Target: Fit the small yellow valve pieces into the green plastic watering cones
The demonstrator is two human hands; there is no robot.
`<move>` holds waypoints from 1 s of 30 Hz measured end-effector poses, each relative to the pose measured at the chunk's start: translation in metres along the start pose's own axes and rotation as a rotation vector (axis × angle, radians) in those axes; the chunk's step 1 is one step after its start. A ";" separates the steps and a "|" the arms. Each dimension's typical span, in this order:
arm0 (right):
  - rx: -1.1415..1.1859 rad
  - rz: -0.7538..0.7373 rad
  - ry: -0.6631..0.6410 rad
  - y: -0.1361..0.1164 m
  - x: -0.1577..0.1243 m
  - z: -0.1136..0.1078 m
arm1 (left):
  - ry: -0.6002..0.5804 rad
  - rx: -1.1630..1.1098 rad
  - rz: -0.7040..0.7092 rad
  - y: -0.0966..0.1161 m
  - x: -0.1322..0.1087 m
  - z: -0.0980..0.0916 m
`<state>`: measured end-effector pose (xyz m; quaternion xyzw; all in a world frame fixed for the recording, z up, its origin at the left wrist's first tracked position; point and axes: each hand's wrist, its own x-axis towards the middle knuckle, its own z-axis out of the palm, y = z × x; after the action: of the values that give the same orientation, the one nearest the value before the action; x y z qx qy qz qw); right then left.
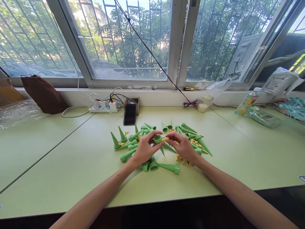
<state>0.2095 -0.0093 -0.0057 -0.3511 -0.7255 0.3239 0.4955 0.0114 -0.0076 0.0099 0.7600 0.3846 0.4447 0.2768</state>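
My left hand (144,149) grasping one green cone (157,139) over the middle of the table (71,171), my right hand (184,147) pinching one yellow piece (165,139) at its wide end, loose cones (164,167) around.

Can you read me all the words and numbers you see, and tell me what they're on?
None can be read clearly.
Drink bottle: printed label, too blurred to read.
White plastic bag: print, too small and blurred.
Sticker on the table's right edge: cut off and too small.
Green cones: no writing I can make out.
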 end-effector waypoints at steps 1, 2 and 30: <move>0.002 -0.004 -0.006 0.000 0.000 0.000 | -0.001 0.004 0.008 0.000 0.000 0.000; 0.003 -0.010 -0.009 0.000 0.000 0.000 | -0.002 0.009 0.016 0.000 0.000 0.000; -0.071 -0.048 -0.003 0.001 0.000 0.003 | -0.050 0.178 0.181 -0.002 -0.003 0.005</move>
<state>0.2073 -0.0093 -0.0071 -0.3502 -0.7456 0.2864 0.4893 0.0140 -0.0092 0.0046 0.8241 0.3454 0.4129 0.1763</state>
